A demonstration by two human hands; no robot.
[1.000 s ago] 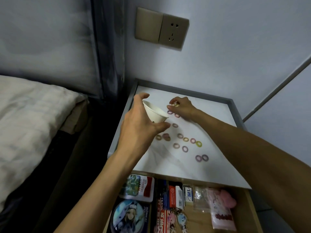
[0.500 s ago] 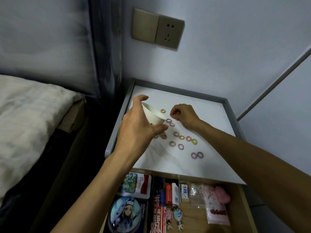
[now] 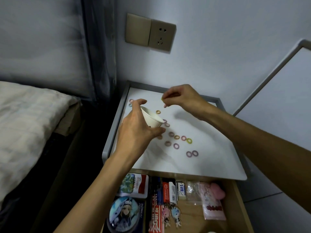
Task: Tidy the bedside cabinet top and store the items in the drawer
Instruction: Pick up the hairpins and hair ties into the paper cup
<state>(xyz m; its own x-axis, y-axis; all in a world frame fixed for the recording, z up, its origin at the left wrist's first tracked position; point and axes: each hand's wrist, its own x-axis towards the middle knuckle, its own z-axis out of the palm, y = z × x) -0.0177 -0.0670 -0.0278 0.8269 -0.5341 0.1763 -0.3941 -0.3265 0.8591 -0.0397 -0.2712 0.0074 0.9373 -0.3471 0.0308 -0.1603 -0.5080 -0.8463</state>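
R grip (image 3: 183, 98) pinches ring (image 3: 162, 99) near cup (image 3: 151, 119).

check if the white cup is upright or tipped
Tipped: the left hand grips the white cup, rim slanted, mouth facing the right hand, which pinches a ring.

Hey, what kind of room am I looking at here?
Most likely a bedroom. A bed with pale bedding stands left of a small bedside cabinet, whose open drawer holds stationery and keyrings. A wall socket sits above the cabinet.
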